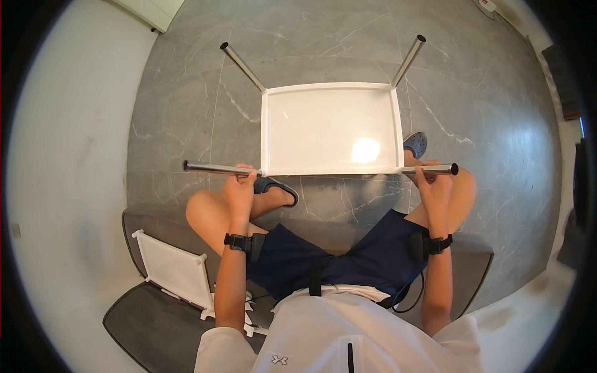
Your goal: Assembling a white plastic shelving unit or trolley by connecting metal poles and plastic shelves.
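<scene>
A white rectangular shelf panel (pixel 329 127) with a raised rim is held in front of me over the floor. A shiny metal tube leg stands out from each of its corners. My left hand (pixel 240 191) is closed around the near left tube (pixel 211 168), close to the corner. On the other side, my right hand (pixel 433 186) grips the near right tube (pixel 443 169) with thumb and fingers. The far left tube (pixel 243 68) and far right tube (pixel 408 61) point away from me, untouched. Both hands partly hide the joints at the near corners.
A second white panel (pixel 174 264) with corner sockets lies on the dark grey cushioned seat (pixel 155 323) to my left, near some white pieces. Grey marbled tiles (pixel 497 217) cover the floor. A white wall (pixel 74 137) bounds the left. My feet wear dark clogs (pixel 415 145).
</scene>
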`<state>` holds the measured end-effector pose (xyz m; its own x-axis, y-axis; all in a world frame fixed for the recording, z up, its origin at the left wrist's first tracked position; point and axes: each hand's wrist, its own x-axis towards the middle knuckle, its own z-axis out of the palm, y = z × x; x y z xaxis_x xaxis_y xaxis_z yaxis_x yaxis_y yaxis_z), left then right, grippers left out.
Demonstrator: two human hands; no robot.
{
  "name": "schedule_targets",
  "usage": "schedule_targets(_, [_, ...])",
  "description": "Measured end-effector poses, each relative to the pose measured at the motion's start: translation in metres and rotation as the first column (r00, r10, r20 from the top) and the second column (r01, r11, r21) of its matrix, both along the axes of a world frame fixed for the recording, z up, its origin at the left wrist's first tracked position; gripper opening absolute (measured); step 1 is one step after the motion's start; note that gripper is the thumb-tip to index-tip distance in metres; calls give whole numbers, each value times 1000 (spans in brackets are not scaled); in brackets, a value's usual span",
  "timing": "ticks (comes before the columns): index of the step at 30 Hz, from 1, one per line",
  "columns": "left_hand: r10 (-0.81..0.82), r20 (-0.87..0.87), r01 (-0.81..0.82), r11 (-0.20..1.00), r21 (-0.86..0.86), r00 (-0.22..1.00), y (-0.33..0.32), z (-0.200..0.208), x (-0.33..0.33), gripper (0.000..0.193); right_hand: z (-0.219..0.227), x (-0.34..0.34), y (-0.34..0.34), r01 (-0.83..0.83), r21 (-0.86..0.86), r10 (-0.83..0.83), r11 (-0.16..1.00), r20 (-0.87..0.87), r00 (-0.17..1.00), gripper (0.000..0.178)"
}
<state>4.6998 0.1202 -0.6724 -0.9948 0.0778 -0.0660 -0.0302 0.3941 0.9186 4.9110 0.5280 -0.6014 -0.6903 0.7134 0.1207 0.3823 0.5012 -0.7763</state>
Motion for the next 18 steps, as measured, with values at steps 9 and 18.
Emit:
schedule_targets(9, [-91, -86, 65, 961, -268, 992, 7, 1, 15, 19, -8, -2, -7, -47, 16, 47, 999, -27, 999, 14])
schedule_targets(18, [5, -20, -12, 945, -327, 1000, -9, 2, 11, 20, -15, -13, -10, -86, -18, 86, 996, 8, 996, 16])
